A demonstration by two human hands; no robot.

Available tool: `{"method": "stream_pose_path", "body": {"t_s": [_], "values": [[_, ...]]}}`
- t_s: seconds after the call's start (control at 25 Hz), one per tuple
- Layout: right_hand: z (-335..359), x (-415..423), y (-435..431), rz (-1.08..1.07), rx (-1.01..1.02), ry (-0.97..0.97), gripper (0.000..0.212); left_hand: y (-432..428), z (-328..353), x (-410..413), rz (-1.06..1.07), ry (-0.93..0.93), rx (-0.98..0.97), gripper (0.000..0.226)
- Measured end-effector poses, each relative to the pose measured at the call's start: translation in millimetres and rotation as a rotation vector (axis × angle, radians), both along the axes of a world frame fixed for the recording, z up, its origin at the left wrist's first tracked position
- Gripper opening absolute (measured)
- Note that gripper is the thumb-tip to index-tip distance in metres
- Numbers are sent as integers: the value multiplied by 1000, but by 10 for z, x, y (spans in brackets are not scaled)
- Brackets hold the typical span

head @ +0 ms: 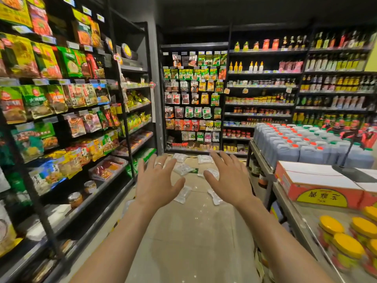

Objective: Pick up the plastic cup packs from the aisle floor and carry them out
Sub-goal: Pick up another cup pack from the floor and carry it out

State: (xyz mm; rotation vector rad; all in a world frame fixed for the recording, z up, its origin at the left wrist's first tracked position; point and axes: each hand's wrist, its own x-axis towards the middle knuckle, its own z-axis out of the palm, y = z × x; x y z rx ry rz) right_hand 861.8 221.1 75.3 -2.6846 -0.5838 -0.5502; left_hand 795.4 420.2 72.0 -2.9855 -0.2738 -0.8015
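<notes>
Ahead, flat crinkly clear plastic cup packs litter glossy floor tiles

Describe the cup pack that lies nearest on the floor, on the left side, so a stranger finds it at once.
Look at the pale aisle floor between the snack shelves and the metal table. Clear packs lie scattered at its far end. The cup pack is the left of the two nearest ones, seen just below the thumb of the left hand.

Both forearms are bare along their whole visible length. Left hand — a plain, silver-coloured ring on one finger; right hand bare.
</notes>
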Motion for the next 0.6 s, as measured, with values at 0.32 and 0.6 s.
{"method": "stream_pose_path", "body": {"t_s": [0.32,0.6], "values": [[-261,1013,1326,93,-51,45,64,1323,-165,798,93,69,4,68],[-543,2121,2305,205,-49,66,64,2251,-439,1668,182,93,-6,71]]}}
